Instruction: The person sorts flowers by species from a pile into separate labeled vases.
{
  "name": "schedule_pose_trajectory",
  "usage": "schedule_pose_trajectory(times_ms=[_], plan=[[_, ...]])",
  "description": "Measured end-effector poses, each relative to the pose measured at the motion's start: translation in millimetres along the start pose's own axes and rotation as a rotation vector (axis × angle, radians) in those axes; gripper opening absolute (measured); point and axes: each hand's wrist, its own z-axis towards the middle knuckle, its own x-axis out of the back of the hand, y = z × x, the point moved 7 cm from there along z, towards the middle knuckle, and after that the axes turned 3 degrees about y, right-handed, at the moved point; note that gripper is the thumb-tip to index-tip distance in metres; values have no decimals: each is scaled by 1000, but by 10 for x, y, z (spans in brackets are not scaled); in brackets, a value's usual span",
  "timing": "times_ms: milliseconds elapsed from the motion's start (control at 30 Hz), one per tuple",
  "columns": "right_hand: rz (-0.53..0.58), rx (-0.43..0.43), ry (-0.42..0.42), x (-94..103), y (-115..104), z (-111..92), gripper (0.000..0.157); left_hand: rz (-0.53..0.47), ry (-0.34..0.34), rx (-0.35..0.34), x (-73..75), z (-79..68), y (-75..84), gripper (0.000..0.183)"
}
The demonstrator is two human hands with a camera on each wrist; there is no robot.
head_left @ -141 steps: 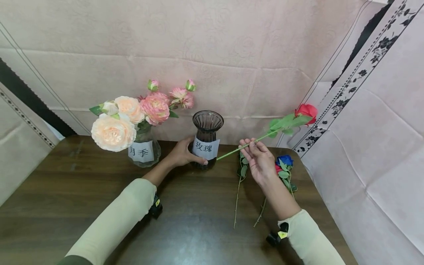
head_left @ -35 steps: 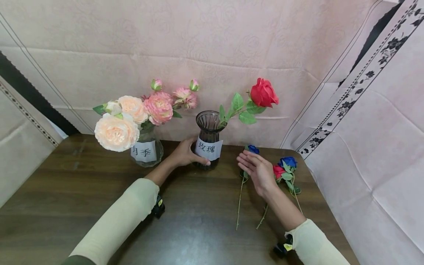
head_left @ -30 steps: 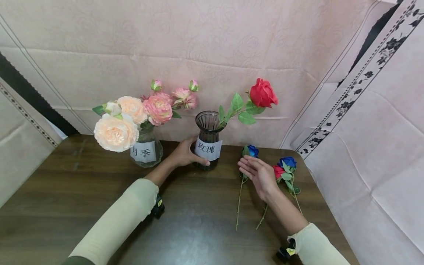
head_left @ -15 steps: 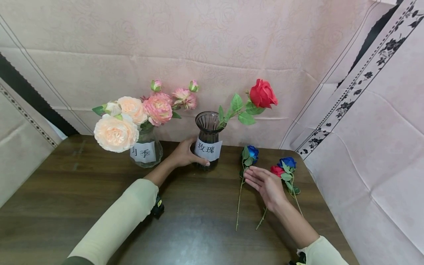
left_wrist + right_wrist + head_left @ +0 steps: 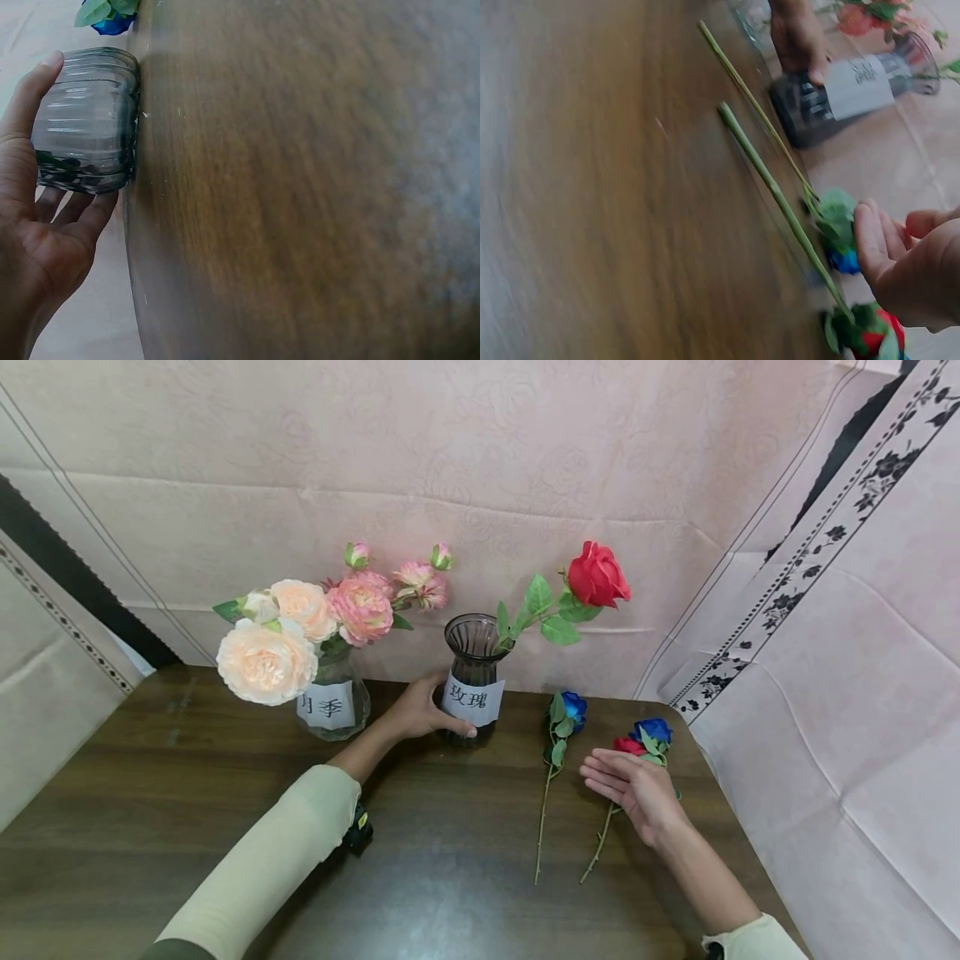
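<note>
A pale patterned cloth (image 5: 465, 452) hangs behind both grips, filling the upper part of the head view. The brown surface (image 5: 247, 827) spreads beneath and in front of them. A cream sleeve (image 5: 262, 860) runs down from the left grip (image 5: 420, 710) toward the person; the other sleeve (image 5: 757, 939) shows only its cuff, below the right grip (image 5: 637, 789). Just left of the left grip stands a clear vase (image 5: 362, 702), upright, holding pale peach flowers (image 5: 266, 662) and pink flowers (image 5: 362, 608).

The dark glass vase (image 5: 472, 670) stands upright on the surface in the left grip, which is curled around its lower part, thumb across the front and fingers behind. The right grip holds nothing; its fingers lie nearly straight and close together. Between the two grips and above them, a red rose (image 5: 598, 575) leans out rightward from the dark vase's rim. On the surface, left of the right grip, lies a blue rose (image 5: 574, 706), stem toward the person. Just beyond the right grip, partly hidden by it, lie another blue rose (image 5: 652, 729) and a second red rose (image 5: 628, 746); whether it touches them I cannot tell. Smallest is the white label (image 5: 474, 698) on the dark vase, beside the left thumb.
</note>
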Motion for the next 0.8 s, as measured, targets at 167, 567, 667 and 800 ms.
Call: schedule_pose_trajectory(times_ms=[167,567,667,800], plan=[[-32,-24,-62,196,-59,-28,29,-5,-4,-6,1,9,-2,88],[-74,-81,-209,793,-182,-40,32,-3,0,17,-1,-1,-11,91],[-111,-86,-251,946,-209,-58,34,0,2,17,7,0,-13,91],[-167,-119,-233,1158,-215,-75,32,7,2,19,8,-2,-16,90]])
